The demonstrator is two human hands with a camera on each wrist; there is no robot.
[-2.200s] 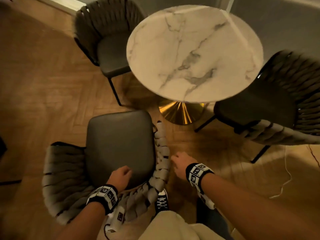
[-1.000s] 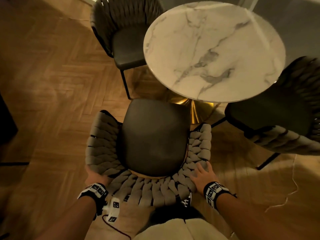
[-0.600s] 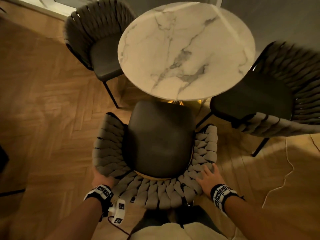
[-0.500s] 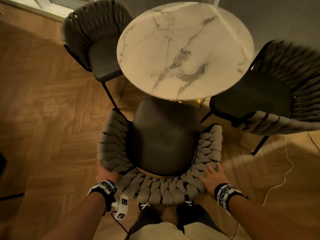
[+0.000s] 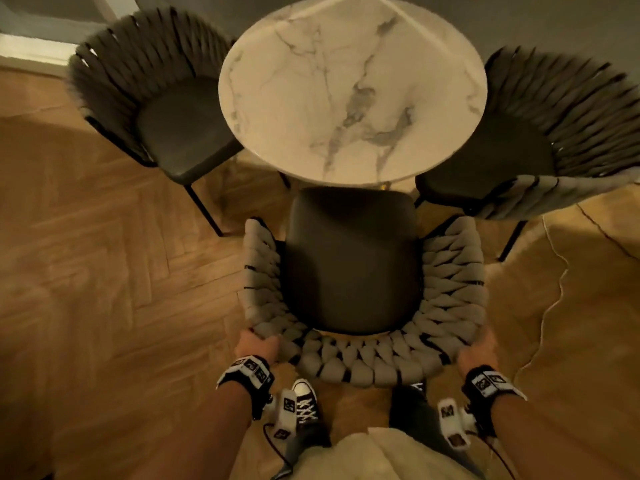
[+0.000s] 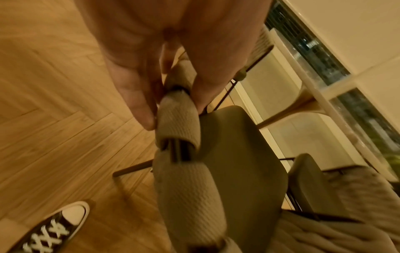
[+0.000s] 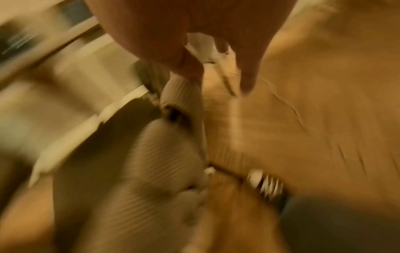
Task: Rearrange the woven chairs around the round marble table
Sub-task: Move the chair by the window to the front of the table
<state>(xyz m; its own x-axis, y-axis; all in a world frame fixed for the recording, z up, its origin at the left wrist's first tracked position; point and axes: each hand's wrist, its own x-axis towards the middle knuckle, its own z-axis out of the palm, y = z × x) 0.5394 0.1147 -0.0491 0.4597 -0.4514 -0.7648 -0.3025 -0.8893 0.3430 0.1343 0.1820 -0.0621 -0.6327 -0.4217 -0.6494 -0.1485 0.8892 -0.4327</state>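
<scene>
Herringbone wood floor (image 5: 104, 271), dim warm light, with the round marble table (image 5: 353, 91) at top centre and three woven chairs set round it. The near chair (image 5: 349, 261) stands directly below the table edge; I read its front-to-back axis as running straight away from me, the dark seat's front edge just under the tabletop and the curved woven back toward my feet. My left hand (image 5: 258, 344) grips the back's left corner, my right hand (image 5: 476, 349) the right corner. A second chair (image 5: 180, 129) sits at the table's left, a third (image 5: 502, 157) at its right, both seats turned toward the table. The left wrist view alone shows thumb and fingers (image 6: 138, 95) curled round a woven strand (image 6: 177, 118), plus a laced sneaker (image 6: 54, 227); the right wrist view is blurred, fingers closed on the weave
</scene>
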